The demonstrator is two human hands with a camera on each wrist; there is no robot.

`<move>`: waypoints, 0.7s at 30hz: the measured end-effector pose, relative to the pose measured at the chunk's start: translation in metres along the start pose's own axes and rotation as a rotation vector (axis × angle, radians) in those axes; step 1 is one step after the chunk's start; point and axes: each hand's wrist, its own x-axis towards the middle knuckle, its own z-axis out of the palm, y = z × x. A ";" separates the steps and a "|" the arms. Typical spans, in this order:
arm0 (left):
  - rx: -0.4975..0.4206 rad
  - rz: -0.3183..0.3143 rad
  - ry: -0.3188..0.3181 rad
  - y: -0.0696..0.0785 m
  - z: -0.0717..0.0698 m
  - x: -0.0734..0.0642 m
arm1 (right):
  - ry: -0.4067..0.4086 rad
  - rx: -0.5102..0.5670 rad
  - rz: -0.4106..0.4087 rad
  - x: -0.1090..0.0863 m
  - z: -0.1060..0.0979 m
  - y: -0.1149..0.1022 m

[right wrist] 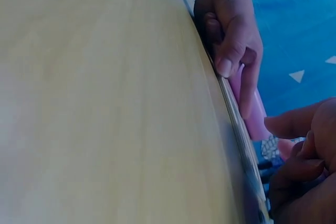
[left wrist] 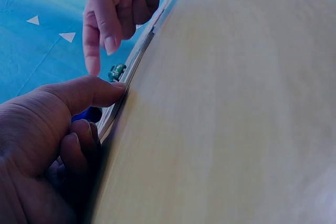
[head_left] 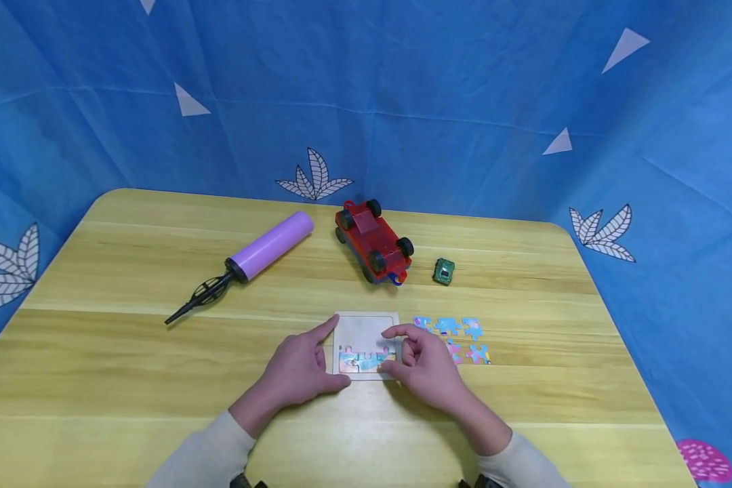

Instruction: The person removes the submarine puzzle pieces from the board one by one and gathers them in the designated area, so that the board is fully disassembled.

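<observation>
A square puzzle tray (head_left: 366, 332) with a pale base lies on the table, and a row of puzzle pieces (head_left: 358, 362) fills its lower edge. My left hand (head_left: 299, 369) rests at the tray's left side, index fingertip at the upper left corner and thumb at the bottom edge. Over the tray's right side is my right hand (head_left: 427, 369); its thumb tip overlaps the rightmost piece in the row. Its index finger arches above, apart from the thumb, with nothing between them. Loose puzzle pieces (head_left: 472, 329) lie just right of the tray, partly hidden by the right hand.
Behind the tray, a red toy truck (head_left: 375, 240) lies with its wheels up. A small green toy car (head_left: 444, 271) is to its right. At the left lies a purple hand pump (head_left: 271, 247) with a black nozzle. A blue cloth (head_left: 402, 102) hangs behind the wooden table (head_left: 128, 379).
</observation>
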 end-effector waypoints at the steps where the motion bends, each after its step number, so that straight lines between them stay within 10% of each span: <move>1: 0.002 0.001 0.000 0.000 0.000 0.000 | -0.011 -0.004 -0.002 0.002 0.002 -0.001; 21: 0.030 0.049 0.034 -0.002 0.000 0.000 | -0.213 -0.116 -0.021 0.023 0.026 -0.009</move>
